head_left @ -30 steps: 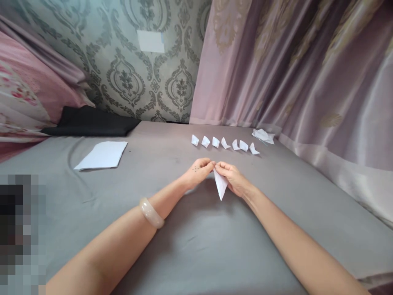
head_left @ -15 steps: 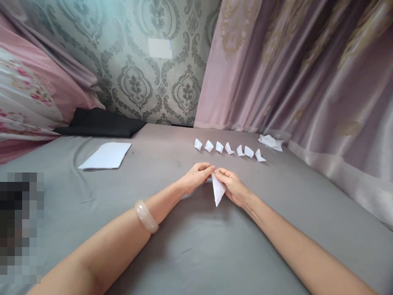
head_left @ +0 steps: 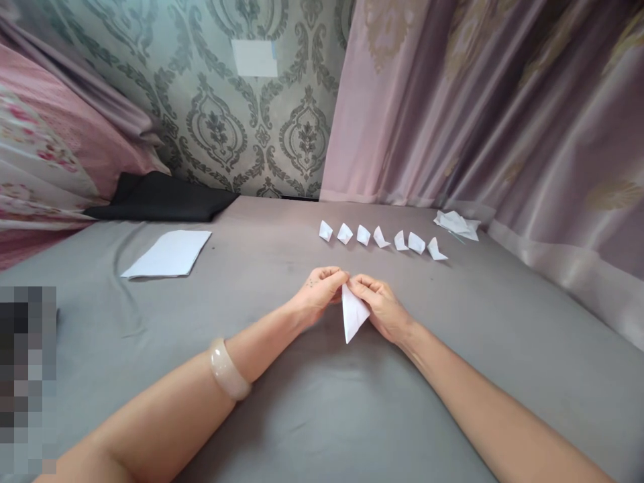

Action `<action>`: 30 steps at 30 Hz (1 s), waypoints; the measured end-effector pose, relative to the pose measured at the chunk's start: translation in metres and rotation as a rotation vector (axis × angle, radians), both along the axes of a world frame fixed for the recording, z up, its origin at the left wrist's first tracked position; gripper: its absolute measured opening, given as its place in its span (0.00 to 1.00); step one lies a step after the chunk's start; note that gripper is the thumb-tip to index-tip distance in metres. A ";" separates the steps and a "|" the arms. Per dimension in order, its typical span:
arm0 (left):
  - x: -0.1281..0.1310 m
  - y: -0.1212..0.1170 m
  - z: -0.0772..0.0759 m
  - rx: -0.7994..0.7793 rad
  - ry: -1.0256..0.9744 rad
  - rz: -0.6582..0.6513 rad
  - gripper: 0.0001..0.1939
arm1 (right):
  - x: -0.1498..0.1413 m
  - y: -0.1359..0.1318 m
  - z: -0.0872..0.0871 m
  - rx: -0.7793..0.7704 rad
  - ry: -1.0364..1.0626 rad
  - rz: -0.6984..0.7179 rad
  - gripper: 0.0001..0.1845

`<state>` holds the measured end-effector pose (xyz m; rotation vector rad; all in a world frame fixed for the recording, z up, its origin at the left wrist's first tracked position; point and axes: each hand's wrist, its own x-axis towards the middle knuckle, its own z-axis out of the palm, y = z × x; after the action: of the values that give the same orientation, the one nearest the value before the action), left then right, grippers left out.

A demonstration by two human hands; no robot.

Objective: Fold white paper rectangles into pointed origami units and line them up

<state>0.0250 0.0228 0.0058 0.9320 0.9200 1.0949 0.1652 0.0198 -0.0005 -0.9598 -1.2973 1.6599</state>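
A white folded paper triangle [head_left: 352,315] is held over the grey bed sheet [head_left: 312,416] between both hands, its point hanging down toward me. My left hand [head_left: 318,293] pinches the triangle's top edge with closed fingers; a pale bangle [head_left: 229,370] sits on that wrist. My right hand [head_left: 383,305] grips the triangle's right side, fingers curled round it. Beyond the hands lies a row of several small folded white paper pieces [head_left: 381,238].
A flat stack of white paper [head_left: 168,253] lies on the sheet at the left. A small pile of paper scraps [head_left: 457,223] rests at the far right by the pink curtain [head_left: 477,114]. A black cloth [head_left: 161,199] and floral bedding [head_left: 45,154] sit at the back left.
The paper triangle has turned a little in my fingers, its point swinging left. Both hands stay pinched on it; the view has shifted slightly.
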 end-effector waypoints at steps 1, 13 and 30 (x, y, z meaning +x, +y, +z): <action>0.000 -0.001 0.000 -0.002 -0.007 0.003 0.19 | 0.000 -0.001 0.000 -0.001 0.001 0.002 0.17; -0.006 -0.005 0.000 0.012 -0.038 -0.084 0.19 | 0.017 0.007 0.004 -0.071 0.178 -0.148 0.15; -0.006 -0.007 -0.001 -0.065 -0.112 -0.215 0.11 | 0.023 0.009 0.002 -0.007 0.171 -0.078 0.15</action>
<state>0.0191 0.0162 0.0046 0.8853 0.7408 0.9187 0.1884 0.0290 0.0017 -0.8428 -1.1270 1.6489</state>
